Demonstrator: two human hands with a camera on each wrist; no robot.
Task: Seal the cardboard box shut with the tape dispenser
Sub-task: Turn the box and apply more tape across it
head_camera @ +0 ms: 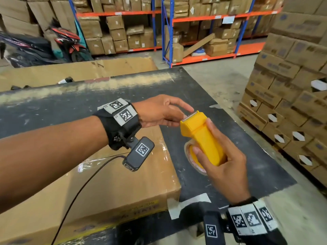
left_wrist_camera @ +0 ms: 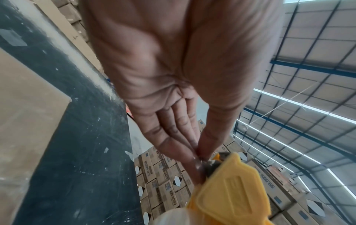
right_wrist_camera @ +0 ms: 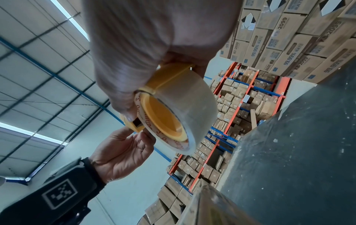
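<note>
**Tape end at the cutter**

Right hand (head_camera: 224, 161) grips yellow tape dispenser (head_camera: 203, 137) above the worktop (head_camera: 230, 156), beside the cardboard box (head_camera: 115, 183). Left hand (head_camera: 159, 112) fingers (left_wrist_camera: 210, 137) pinch at its serrated blade end.

I see a warehouse: orange-and-blue pallet racks (head_camera: 203, 32) stacked with brown cartons line the far side, across a grey concrete floor (head_camera: 221, 82). A parked motorbike (head_camera: 44, 46) sits far left. Printed cartons (head_camera: 292, 76) are piled at right. Overhead, a panelled roof (left_wrist_camera: 318, 60) carries strip lights (left_wrist_camera: 289, 100). The dark tabletop (head_camera: 203, 89) is scuffed.
</note>
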